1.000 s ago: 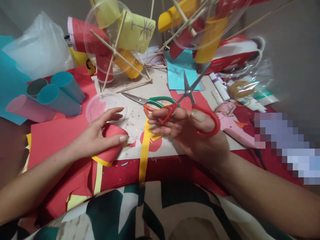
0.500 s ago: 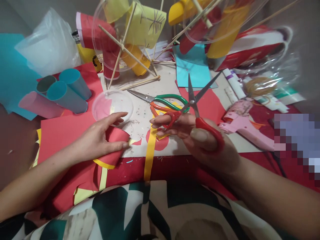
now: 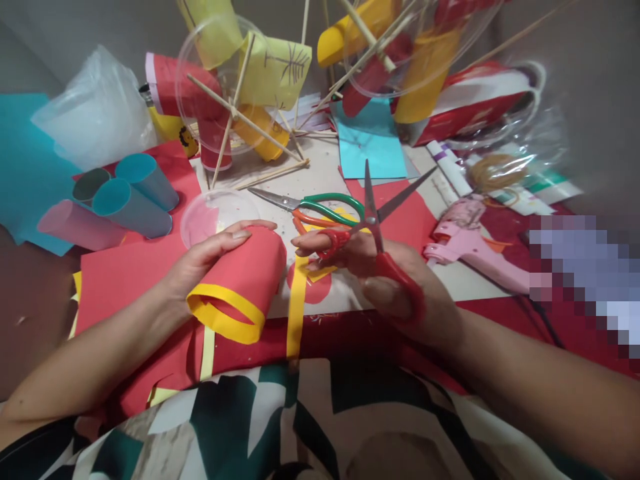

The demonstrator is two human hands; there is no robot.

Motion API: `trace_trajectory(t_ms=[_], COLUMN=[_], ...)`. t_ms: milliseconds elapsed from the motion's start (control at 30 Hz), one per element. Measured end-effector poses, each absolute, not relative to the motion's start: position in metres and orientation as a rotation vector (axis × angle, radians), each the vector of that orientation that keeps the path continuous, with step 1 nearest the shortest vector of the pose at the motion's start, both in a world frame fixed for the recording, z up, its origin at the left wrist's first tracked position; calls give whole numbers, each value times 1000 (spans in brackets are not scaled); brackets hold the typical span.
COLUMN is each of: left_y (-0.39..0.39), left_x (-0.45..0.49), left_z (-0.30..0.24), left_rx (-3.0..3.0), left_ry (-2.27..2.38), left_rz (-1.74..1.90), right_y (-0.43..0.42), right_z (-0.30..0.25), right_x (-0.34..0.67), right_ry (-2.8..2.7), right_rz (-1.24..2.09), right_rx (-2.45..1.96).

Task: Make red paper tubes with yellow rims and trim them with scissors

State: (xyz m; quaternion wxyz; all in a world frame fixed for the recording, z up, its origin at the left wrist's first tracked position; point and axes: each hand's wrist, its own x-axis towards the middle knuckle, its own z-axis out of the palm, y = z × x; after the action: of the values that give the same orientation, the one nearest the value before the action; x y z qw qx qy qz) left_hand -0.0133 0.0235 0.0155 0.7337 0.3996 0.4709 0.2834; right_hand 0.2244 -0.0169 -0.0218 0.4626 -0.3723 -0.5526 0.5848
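Note:
My left hand (image 3: 207, 257) is wrapped round a red paper tube with a yellow rim (image 3: 240, 280), lifted off the red sheet (image 3: 125, 280) with its open end toward me. My right hand (image 3: 395, 280) grips red-handled scissors (image 3: 380, 233) whose blades stand apart, pointing away from me. The tube's far end is a short way left of my right fingers. A long yellow paper strip (image 3: 297, 310) lies on the table between my hands.
Green-handled scissors (image 3: 310, 203) lie beyond my hands. A clear plastic lid (image 3: 215, 210), blue and pink paper tubes (image 3: 117, 200), a pink glue gun (image 3: 470, 243), blue paper (image 3: 373, 147) and skewer-and-paper constructions (image 3: 240, 100) crowd the table. A plastic bag (image 3: 95, 110) sits far left.
My left hand has picked the red tube up from the table and turned its open yellow-rimmed end toward me. The right hand with the scissors has shifted slightly left and down.

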Motion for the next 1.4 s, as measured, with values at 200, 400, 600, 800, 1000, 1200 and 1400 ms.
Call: trace_trajectory(t_ms=[200,400,600,800,1000,1200,1400], left_y=[23,18,17,13,10,8,7], left_x=[-9,-12,-15,-15,-16,-19,-16], left_z=[1,-9,-10,-9,-7,-6,-3], left_rx=[757,615,627,703,761,759,773], left_ry=[1110,1072,1042,1020,999,1010,954], left_rz=[654,704,696,744,785,784,741], right_y=[-15,-15,-10,-7,-7,-5,-5], right_z=[-15,-15,-20,-19,-22,-19,-14], right_x=[226,224,225,228,229,229,226], right_ry=[-1646,-1680,-1742,-2020,-2214,-2347,-2422], right_rz=[1178,1157,1058,905,864,839,773], right_rx=[-802,-815,-1022,-1117,-1230,-1269,-1378])
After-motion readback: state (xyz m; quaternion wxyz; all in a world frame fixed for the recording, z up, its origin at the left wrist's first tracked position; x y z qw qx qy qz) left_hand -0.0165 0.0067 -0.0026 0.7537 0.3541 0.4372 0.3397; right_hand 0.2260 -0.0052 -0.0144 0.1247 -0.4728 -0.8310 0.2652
